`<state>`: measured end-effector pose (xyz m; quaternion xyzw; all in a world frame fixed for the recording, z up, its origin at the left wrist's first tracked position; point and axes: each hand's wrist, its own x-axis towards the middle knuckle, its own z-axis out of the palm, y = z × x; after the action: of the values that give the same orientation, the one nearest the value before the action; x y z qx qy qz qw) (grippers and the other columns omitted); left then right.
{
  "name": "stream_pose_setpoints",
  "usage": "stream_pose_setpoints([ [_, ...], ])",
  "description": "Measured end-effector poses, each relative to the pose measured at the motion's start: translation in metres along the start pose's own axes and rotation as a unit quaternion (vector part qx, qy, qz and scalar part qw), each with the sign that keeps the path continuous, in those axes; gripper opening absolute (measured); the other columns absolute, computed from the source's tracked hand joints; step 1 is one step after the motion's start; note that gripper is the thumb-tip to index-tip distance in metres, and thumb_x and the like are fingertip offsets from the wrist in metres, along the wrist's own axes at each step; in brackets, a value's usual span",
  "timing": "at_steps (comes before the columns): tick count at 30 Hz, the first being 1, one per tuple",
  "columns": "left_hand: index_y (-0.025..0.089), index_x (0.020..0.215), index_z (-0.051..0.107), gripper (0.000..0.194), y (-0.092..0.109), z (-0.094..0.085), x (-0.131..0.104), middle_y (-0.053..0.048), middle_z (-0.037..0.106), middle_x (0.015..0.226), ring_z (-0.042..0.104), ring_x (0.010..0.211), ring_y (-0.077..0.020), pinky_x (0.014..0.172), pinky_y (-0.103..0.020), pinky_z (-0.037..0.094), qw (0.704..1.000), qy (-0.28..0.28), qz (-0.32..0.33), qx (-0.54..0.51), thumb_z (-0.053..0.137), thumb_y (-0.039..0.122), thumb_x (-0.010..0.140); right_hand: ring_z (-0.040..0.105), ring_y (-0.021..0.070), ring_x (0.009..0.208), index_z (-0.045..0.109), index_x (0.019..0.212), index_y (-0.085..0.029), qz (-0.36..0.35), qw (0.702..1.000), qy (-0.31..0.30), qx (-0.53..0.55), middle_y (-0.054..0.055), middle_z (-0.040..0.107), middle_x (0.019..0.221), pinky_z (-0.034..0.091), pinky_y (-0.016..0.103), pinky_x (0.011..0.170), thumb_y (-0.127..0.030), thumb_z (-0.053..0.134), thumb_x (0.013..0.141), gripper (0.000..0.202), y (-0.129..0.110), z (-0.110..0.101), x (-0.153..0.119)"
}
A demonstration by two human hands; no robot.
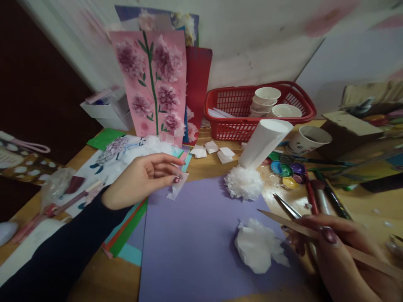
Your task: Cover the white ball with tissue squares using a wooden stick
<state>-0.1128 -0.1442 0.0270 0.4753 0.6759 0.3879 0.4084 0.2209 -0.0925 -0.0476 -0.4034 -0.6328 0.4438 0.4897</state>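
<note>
My left hand (138, 180) is closed in a pinch on a small piece of white tissue paper (176, 191), over the far left corner of a purple sheet (185, 247). In my right hand (346, 251), at the lower right, is a pointed wooden stick (277, 218), its tip aimed left above the sheet. A crumpled white paper flower (256, 247) lies on the sheet near that hand. Farther back sits a fuller, ruffled white pompom (244, 183). Silver scissor-like blades (286, 204) show beside the right fingers, which partly hide the tool.
Behind the sheet lie several folded white paper squares (225, 154) and a white paper roll (264, 142). A red basket (233, 132) holds paper cups. Paint pots (286, 170) and brushes (321, 197) are at right. A pink flower picture (129, 84) leans on the wall.
</note>
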Motion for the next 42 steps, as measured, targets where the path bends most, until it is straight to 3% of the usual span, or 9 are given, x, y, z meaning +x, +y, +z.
stream_pose_setpoints([
  [3,0.018,0.1,0.066,0.027,0.011,0.027,-0.003,-0.003,0.076,0.091,0.071,0.086,-0.0172,0.074,-0.026,0.057,0.992,-0.083,0.02,-0.094,0.072,0.021,0.074,0.065,0.0151,0.055,0.067,0.095,-0.024,0.009,0.997,-0.053,0.052,0.004,0.069,0.068,0.053,0.02,0.046,-0.033,0.058,0.09,0.014,-0.005,0.002,0.001],
  [7,0.017,0.099,0.065,0.027,0.019,0.071,0.0,-0.004,0.077,0.091,0.072,0.089,-0.0192,0.079,-0.03,0.058,0.966,-0.171,-0.009,-0.193,0.071,0.017,0.073,0.064,0.0123,0.055,0.067,0.098,-0.024,0.018,0.991,-0.094,0.089,0.003,0.07,0.071,0.052,0.018,0.046,-0.029,0.058,0.091,0.012,-0.008,0.007,0.0],
  [10,0.017,0.101,0.063,0.032,0.019,0.094,0.004,-0.003,0.077,0.087,0.073,0.088,-0.0201,0.084,-0.033,0.057,0.962,-0.163,-0.038,-0.215,0.073,0.018,0.07,0.064,0.0122,0.057,0.067,0.097,-0.023,0.023,0.988,-0.111,0.101,0.002,0.069,0.069,0.051,0.018,0.046,-0.027,0.057,0.092,0.012,-0.007,0.008,-0.001],
  [13,0.016,0.101,0.062,0.034,0.015,0.106,0.006,-0.002,0.077,0.084,0.073,0.086,-0.0188,0.085,-0.031,0.056,0.965,-0.146,-0.056,-0.211,0.074,0.018,0.069,0.064,0.0122,0.059,0.067,0.097,-0.022,0.025,0.986,-0.123,0.111,0.003,0.07,0.073,0.051,0.019,0.047,-0.027,0.057,0.092,0.012,-0.007,0.007,-0.003],
  [18,0.014,0.102,0.062,0.032,0.01,0.11,0.007,-0.003,0.076,0.088,0.072,0.082,-0.0168,0.081,-0.029,0.057,0.972,-0.155,-0.069,-0.163,0.068,0.014,0.071,0.064,0.0105,0.062,0.066,0.098,-0.023,0.035,0.982,-0.139,0.126,0.003,0.071,0.08,0.051,0.018,0.051,-0.027,0.057,0.093,0.011,-0.006,0.004,-0.007],
  [27,0.012,0.102,0.063,0.024,0.012,0.107,0.007,-0.004,0.075,0.087,0.072,0.081,-0.0142,0.079,-0.025,0.055,0.97,-0.175,-0.047,-0.164,0.059,0.018,0.079,0.061,0.0092,0.058,0.067,0.096,-0.025,0.065,0.984,-0.089,0.138,0.001,0.069,0.073,0.049,0.016,0.049,-0.029,0.055,0.094,0.013,-0.006,0.007,-0.005],
  [32,0.014,0.102,0.062,0.034,0.009,0.107,0.005,-0.002,0.073,0.088,0.07,0.081,-0.013,0.075,-0.022,0.055,0.965,-0.178,-0.048,-0.188,0.07,0.017,0.069,0.061,0.0097,0.058,0.067,0.095,-0.023,0.061,0.984,-0.081,0.148,0.002,0.069,0.073,0.05,0.017,0.049,-0.028,0.056,0.093,0.012,-0.007,0.007,-0.003],
  [37,0.013,0.105,0.058,0.035,0.007,0.109,0.006,0.0,0.072,0.083,0.07,0.078,-0.0107,0.077,-0.023,0.054,0.961,-0.183,-0.047,-0.204,0.065,0.009,0.07,0.058,0.0081,0.052,0.067,0.087,-0.021,0.064,0.984,-0.026,0.164,0.0,0.066,0.067,0.048,0.017,0.047,-0.029,0.056,0.093,0.015,-0.008,0.008,-0.001],
  [42,0.014,0.107,0.055,0.037,0.003,0.11,0.007,0.001,0.071,0.083,0.069,0.079,-0.01,0.078,-0.022,0.053,0.962,-0.183,-0.035,-0.199,0.063,0.009,0.072,0.062,0.0102,0.055,0.066,0.087,-0.021,0.083,0.982,-0.038,0.163,0.001,0.068,0.068,0.048,0.018,0.047,-0.03,0.056,0.093,0.015,-0.007,0.007,0.0],
])
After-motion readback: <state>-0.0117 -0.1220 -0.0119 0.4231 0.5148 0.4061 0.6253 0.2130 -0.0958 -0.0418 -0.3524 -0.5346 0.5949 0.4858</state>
